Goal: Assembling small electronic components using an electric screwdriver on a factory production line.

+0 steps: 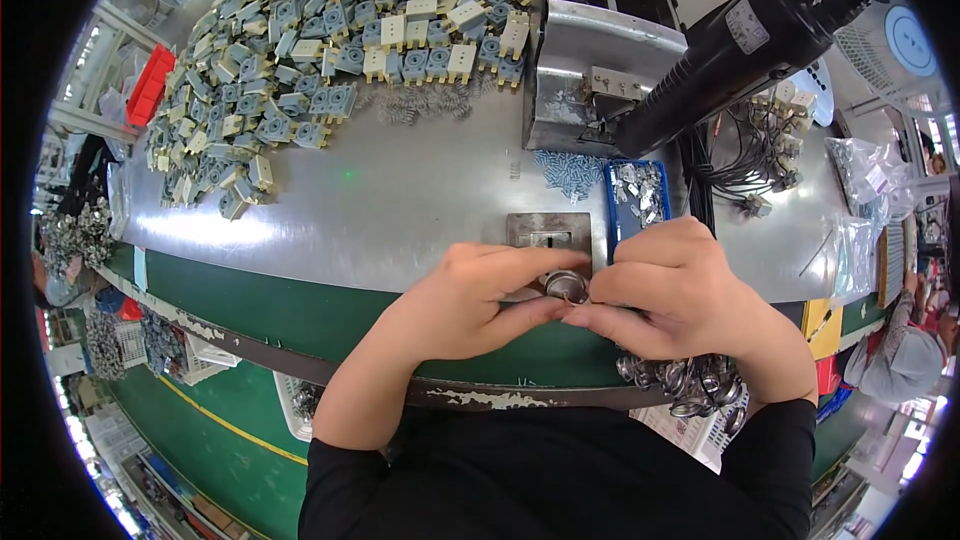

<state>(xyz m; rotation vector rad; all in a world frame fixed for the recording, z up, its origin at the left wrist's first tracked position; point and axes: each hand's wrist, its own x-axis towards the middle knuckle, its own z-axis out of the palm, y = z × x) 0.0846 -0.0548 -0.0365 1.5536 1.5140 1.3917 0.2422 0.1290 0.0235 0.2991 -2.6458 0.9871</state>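
Close to the bench's front edge, both my hands meet at a small round metal cup-shaped part [567, 286]. My left hand [478, 295] grips its left side between thumb and fingers. From the other side my right hand [672, 290] closes in, its thumb and fingertips pinched at the part's rim; a thin coppery piece shows there. Just beyond my fingertips lies a metal fixture block [548, 224] with a slot, partly covered by my hands. Under my right hand hang several shiny round metal parts [690, 385] like the held one.
A blue tray [612, 202] of small metal pieces and a pile of screws [572, 174] lie beyond my right hand. Behind them stand a metal machine [585, 90] and a black electric screwdriver [725, 60]. Grey and cream blocks [340, 40] heap at the far left, beside loose springs [420, 102].
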